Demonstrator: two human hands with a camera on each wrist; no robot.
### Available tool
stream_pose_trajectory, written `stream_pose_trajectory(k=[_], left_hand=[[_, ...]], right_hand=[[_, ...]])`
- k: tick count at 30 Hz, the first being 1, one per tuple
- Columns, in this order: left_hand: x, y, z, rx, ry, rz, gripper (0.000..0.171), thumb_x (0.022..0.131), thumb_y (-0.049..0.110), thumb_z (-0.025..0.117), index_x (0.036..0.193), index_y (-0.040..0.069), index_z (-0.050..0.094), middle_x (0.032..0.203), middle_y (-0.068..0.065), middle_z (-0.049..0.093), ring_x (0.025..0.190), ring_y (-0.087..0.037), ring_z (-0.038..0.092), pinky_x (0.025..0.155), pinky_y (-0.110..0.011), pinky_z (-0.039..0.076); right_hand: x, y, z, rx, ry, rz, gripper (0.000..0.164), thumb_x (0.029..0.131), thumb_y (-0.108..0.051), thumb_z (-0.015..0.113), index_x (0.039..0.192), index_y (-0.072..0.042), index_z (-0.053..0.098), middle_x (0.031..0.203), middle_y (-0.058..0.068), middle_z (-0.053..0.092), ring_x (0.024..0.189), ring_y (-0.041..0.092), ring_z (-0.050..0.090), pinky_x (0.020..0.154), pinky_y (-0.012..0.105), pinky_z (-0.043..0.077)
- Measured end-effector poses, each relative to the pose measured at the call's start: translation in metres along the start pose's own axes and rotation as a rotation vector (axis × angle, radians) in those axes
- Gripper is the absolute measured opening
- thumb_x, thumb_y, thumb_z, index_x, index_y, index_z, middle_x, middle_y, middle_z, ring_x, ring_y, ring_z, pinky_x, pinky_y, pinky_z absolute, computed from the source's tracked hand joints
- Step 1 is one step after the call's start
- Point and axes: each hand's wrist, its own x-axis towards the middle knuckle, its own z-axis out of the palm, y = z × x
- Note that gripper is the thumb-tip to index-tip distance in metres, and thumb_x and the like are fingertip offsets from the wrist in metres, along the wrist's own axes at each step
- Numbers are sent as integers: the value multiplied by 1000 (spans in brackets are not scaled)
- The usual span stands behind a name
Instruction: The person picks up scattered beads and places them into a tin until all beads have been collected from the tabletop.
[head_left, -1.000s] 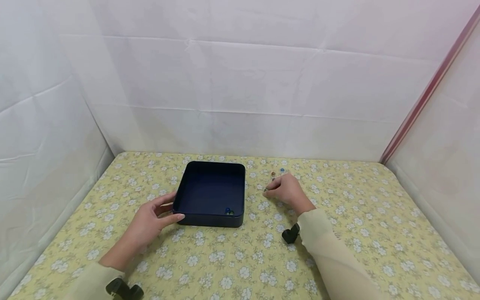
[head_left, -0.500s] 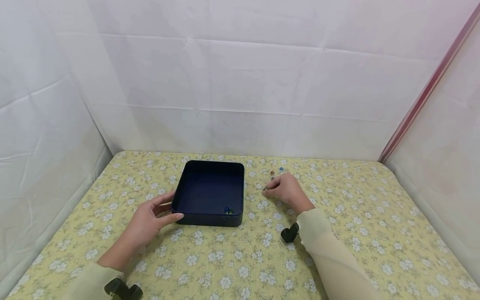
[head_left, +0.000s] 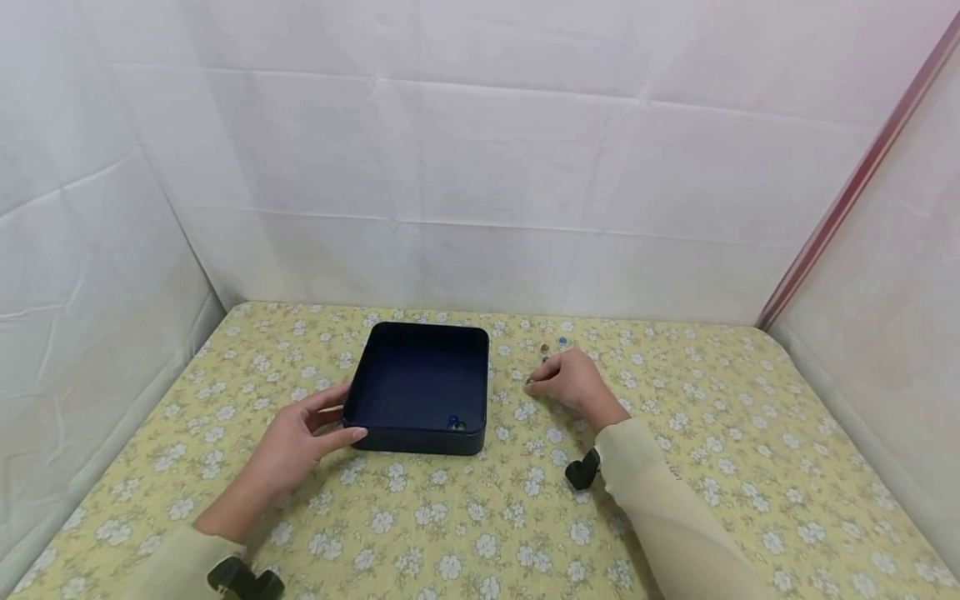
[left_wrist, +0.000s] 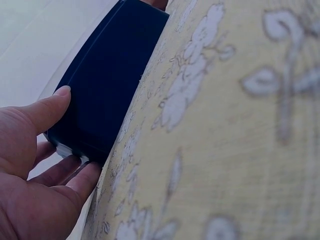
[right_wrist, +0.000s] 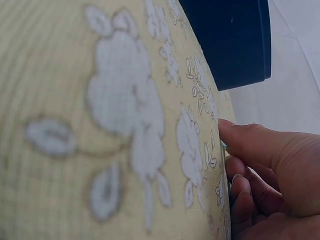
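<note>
On the desk (head_left: 675,433), which is covered by a yellow cloth with white flowers, a dark blue tray (head_left: 420,387) is lying flat with its open side looking up. The left hand (head_left: 300,442) is gripping the tray's near left corner: the thumb is lying along the front wall and the fingers are curling around the left wall, which the left wrist view is showing too. I think this grip is keeping the tray from sliding on the cloth. Inside the tray, against the near wall, two small marbles (head_left: 456,424) are resting, one blue and one greenish.

The right hand (head_left: 573,379) is resting on the cloth just to the right of the tray, not touching it. Its fingers are curling together and the fingertips (right_wrist: 235,145) are pressing down on the cloth. They seem to be pinching a small dark marble (head_left: 530,380), but it is too small to be certain. Two more loose marbles (head_left: 553,345) are lying just behind this hand.

The tray is almost square, so it has no clear long axis; its sides are running nearly parallel with the desk edges. The marbles are round and are pointing nowhere.
</note>
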Motion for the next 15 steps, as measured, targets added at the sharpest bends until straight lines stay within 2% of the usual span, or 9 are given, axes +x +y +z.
stream_pose_trajectory(k=[15], left_hand=[[-1,0,0,-3,-5,3,83,91,41,78,159,16,40,159,-17,44,141,-40,50,95,-28,60]], right_hand=[[-3,3,0,21,1,-21,16,87,-23,84,101,-15,82,115,5,75,98,21,70,83,39,62]])
